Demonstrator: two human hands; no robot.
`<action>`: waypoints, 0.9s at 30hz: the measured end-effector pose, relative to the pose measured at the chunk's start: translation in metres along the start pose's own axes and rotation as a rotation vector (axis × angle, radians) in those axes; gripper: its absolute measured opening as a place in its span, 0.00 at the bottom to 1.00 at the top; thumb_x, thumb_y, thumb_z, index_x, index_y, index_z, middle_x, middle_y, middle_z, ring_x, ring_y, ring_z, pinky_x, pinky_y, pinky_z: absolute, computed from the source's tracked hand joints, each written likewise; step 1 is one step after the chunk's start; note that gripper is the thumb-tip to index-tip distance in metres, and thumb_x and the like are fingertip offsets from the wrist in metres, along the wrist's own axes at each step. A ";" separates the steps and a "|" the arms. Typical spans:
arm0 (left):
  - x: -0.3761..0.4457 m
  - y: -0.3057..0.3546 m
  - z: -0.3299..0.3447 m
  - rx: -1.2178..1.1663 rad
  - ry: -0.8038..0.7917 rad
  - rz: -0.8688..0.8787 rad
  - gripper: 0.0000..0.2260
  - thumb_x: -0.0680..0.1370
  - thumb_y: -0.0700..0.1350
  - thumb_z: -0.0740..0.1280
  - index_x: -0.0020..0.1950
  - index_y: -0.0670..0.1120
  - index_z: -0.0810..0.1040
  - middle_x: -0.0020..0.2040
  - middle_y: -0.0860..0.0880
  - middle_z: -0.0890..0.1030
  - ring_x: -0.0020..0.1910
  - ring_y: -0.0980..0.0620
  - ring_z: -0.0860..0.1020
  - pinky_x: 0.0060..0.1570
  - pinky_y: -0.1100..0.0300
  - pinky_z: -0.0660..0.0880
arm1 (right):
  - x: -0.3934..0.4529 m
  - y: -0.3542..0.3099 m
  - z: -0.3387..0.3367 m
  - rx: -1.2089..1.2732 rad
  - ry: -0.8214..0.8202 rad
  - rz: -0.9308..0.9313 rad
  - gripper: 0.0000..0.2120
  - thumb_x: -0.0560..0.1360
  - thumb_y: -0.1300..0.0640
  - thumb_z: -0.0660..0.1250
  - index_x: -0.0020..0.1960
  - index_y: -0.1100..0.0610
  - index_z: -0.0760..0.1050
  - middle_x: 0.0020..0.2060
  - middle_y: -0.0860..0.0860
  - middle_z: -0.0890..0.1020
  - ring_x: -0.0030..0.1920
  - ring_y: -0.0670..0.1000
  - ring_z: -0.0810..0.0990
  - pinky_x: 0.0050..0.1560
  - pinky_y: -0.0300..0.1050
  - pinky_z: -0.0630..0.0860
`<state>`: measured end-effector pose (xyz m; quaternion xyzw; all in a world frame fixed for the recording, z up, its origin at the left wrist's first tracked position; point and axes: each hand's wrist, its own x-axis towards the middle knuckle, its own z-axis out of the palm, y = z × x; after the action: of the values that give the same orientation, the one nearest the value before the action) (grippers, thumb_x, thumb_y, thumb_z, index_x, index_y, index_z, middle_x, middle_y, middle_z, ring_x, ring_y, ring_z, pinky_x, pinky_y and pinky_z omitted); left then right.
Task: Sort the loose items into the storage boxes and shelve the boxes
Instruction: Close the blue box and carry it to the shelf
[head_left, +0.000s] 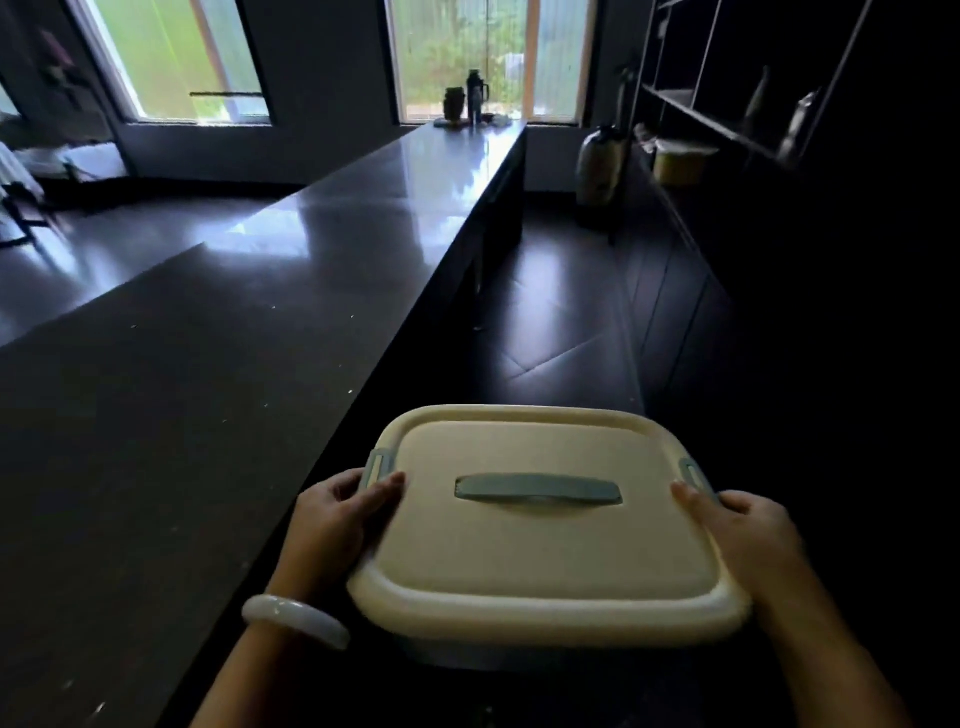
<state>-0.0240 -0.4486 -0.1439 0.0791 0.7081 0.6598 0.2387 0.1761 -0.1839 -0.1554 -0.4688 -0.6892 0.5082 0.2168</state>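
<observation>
storage box (545, 525): matt cream plastic | handle (538, 489): blue-grey plastic | counter (218, 338): dark, glossy | bangle (295, 619): smooth, pale, glossy

I could read no text, label, brand or number anywhere in the view. The cream lid of the storage box (545, 525) was plain, and the bottles (470, 98) on the far surface at upper centre were too small and backlit to show any print.

Ahead of the fingers (387, 486) the floor (550, 291) lies open between the surface (218, 374) leftward and shelves (727, 104) rightward.
</observation>
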 end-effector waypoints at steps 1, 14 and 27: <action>0.028 0.007 0.012 0.006 -0.008 0.016 0.10 0.72 0.43 0.72 0.49 0.38 0.82 0.41 0.39 0.84 0.36 0.47 0.83 0.31 0.60 0.79 | 0.025 -0.006 0.004 0.008 0.019 0.005 0.18 0.73 0.51 0.72 0.37 0.67 0.77 0.32 0.63 0.82 0.32 0.59 0.80 0.32 0.48 0.75; 0.336 0.106 0.173 0.044 -0.173 0.093 0.08 0.73 0.40 0.73 0.50 0.39 0.83 0.42 0.38 0.85 0.40 0.43 0.82 0.46 0.47 0.79 | 0.308 -0.085 0.014 0.146 0.238 0.049 0.22 0.73 0.57 0.72 0.41 0.78 0.73 0.28 0.63 0.77 0.26 0.54 0.74 0.20 0.38 0.68; 0.584 0.159 0.330 0.010 -0.126 0.123 0.06 0.73 0.43 0.72 0.47 0.42 0.83 0.40 0.41 0.85 0.37 0.45 0.84 0.36 0.53 0.80 | 0.633 -0.160 0.013 0.125 0.175 -0.026 0.20 0.73 0.55 0.72 0.40 0.74 0.75 0.34 0.68 0.81 0.30 0.58 0.78 0.31 0.49 0.74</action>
<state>-0.4203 0.1158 -0.1308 0.1649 0.6890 0.6632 0.2414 -0.1975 0.3507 -0.1280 -0.4879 -0.6407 0.5044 0.3113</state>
